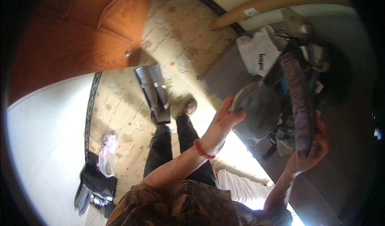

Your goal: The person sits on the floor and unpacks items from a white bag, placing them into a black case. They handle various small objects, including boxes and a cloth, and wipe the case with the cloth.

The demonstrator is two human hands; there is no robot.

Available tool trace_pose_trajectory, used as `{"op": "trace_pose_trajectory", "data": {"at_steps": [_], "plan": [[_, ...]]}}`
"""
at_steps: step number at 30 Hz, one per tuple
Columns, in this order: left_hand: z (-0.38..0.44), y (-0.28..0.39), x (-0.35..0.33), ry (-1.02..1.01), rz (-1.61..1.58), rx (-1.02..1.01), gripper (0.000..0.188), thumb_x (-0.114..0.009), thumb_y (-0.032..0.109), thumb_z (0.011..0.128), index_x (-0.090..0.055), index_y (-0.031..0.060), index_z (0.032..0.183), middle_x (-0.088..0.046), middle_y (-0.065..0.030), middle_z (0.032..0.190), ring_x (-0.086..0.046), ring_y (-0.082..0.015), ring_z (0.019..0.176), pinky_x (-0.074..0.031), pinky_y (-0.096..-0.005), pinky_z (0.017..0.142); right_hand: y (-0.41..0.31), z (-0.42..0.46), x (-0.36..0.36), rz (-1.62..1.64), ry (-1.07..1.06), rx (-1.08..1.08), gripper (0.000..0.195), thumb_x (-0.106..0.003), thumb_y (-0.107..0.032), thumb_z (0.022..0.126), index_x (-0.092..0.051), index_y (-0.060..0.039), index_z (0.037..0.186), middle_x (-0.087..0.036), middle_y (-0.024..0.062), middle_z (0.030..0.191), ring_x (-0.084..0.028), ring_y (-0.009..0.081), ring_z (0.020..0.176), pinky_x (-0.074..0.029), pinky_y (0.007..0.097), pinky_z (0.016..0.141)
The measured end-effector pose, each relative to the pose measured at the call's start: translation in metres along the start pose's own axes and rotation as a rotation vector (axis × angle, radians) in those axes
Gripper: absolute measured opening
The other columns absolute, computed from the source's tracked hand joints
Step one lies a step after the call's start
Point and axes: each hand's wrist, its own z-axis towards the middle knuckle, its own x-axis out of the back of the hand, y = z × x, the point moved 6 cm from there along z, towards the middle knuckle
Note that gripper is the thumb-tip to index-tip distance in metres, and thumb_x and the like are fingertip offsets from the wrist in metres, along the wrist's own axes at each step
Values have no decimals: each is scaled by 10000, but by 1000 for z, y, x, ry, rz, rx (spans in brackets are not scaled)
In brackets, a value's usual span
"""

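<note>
My left hand, with a red bead bracelet at its wrist, grips the left edge of a dark round object. Its face looks smooth and grey; whether it is a mirror I cannot tell. A long purple comb stands nearly upright in my right hand, its toothed part towards the top. The fingers wrap around its lower end. Comb and round object are held apart, side by side, over a dark tabletop.
A white bag and several small jumbled items lie on the tabletop. A tall silvery-black box stands by my feet on the patterned floor. An orange-brown wooden cabinet, a doll-like figure and a black bag are left.
</note>
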Motion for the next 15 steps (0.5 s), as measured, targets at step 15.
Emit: {"op": "trace_pose_trajectory", "data": {"at_steps": [15], "plan": [[-125, 44, 309, 1116, 590, -353, 294, -490, 175, 803, -458, 60, 1071, -551, -90, 979, -544, -204, 898, -442, -308, 734, -63, -223, -300, 406, -581, -813, 325, -667, -72, 737, -490, -19, 1004, -581, 121, 963, -609, 215, 823, -492, 305, 705]]}}
